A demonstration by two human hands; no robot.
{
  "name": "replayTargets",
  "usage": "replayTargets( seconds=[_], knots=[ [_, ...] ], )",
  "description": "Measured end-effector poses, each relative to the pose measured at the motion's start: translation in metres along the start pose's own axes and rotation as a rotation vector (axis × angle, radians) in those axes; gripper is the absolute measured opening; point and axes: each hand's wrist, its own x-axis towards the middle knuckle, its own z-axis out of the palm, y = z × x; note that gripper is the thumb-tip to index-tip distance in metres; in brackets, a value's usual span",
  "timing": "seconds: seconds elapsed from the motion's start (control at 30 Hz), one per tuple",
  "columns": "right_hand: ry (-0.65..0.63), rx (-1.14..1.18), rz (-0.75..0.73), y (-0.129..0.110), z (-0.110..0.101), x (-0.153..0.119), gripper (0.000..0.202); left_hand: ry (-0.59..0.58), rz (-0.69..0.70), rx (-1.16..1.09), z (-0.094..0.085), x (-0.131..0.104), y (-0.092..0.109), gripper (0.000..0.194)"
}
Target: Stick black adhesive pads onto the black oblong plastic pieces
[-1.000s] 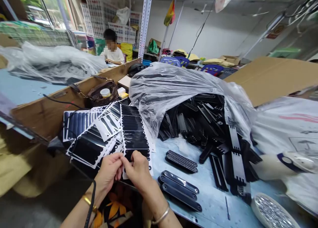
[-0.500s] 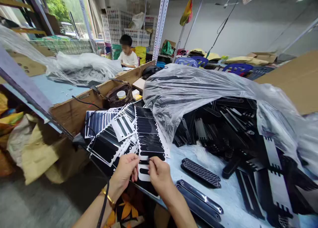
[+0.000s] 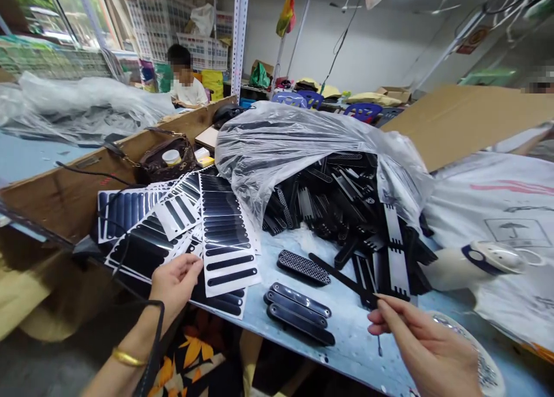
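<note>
My right hand (image 3: 422, 333) pinches one end of a thin black adhesive strip (image 3: 340, 274), which slants up and left over the blue tabletop (image 3: 298, 241). My left hand (image 3: 175, 278) is closed, thumb against curled fingers, beside the left edge of a white sticker sheet (image 3: 231, 270) bearing rows of black strips. Whether those fingers hold anything is hidden. More sticker sheets (image 3: 142, 244) lie stacked beneath and to the left. Between my hands, several glossy black bars (image 3: 298, 313) lie side by side, with black lattice-patterned pieces (image 3: 303, 266) just behind them.
A heap of black plastic parts (image 3: 333, 206) spills from under clear plastic sheeting (image 3: 303, 131). A white cup (image 3: 467, 267) and a round dish (image 3: 480, 351) stand at right. A brown bag (image 3: 168, 154) rests by the wooden board (image 3: 38, 206). A person (image 3: 188, 88) sits beyond.
My right hand has moved away from the sheet to the right, now with a black strip in it. My left hand has drawn slightly left of the sheet. The view has turned right.
</note>
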Motion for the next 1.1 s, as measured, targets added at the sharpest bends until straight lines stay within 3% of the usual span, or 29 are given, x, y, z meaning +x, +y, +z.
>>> replayTargets(
  seconds=[0.07, 0.17, 0.27, 0.37, 0.47, 0.53, 0.67, 0.73, 0.93, 1.1],
  knots=[
    [-0.064, -0.015, -0.122, 0.001, 0.008, -0.013, 0.02, -0.212, -0.051, -0.046, 0.019, -0.007, 0.011, 0.039],
    [-0.158, -0.053, -0.373, -0.006, 0.022, -0.029, 0.016, -0.581, -0.268, -0.169, 0.061, -0.014, 0.021, 0.054],
    [-0.164, -0.078, -0.574, -0.015, 0.029, -0.04, 0.02, -0.776, -0.363, -0.284, 0.091, -0.016, 0.023, 0.054],
    [-0.187, -0.124, -0.656, -0.017, 0.022, -0.045, 0.023, -0.912, -0.411, -0.374, 0.099, -0.017, 0.023, 0.043],
    [-0.263, -0.141, -0.662, -0.012, 0.002, -0.042, 0.022, -0.955, -0.432, -0.391, 0.099, -0.017, 0.026, 0.04],
    [-0.273, -0.108, -0.582, -0.008, -0.013, -0.037, 0.021, -0.919, -0.388, -0.37, 0.1, -0.015, 0.027, 0.04],
    [-0.104, -0.137, -0.424, -0.004, -0.027, -0.02, 0.017, -0.841, -0.248, -0.306, 0.111, -0.007, 0.03, 0.041],
    [-0.079, -0.191, -0.472, -0.004, -0.021, -0.012, 0.017, -0.871, -0.217, -0.272, 0.118, -0.005, 0.031, 0.041],
    [-0.138, -0.164, -0.803, -0.001, 0.022, 0.003, 0.014, -0.96, -0.231, -0.235, 0.137, -0.002, 0.027, 0.043],
    [-0.168, -0.103, -0.828, 0.007, 0.037, 0.009, 0.014, -0.968, -0.274, -0.244, 0.144, 0.008, 0.019, 0.045]
  ],
)
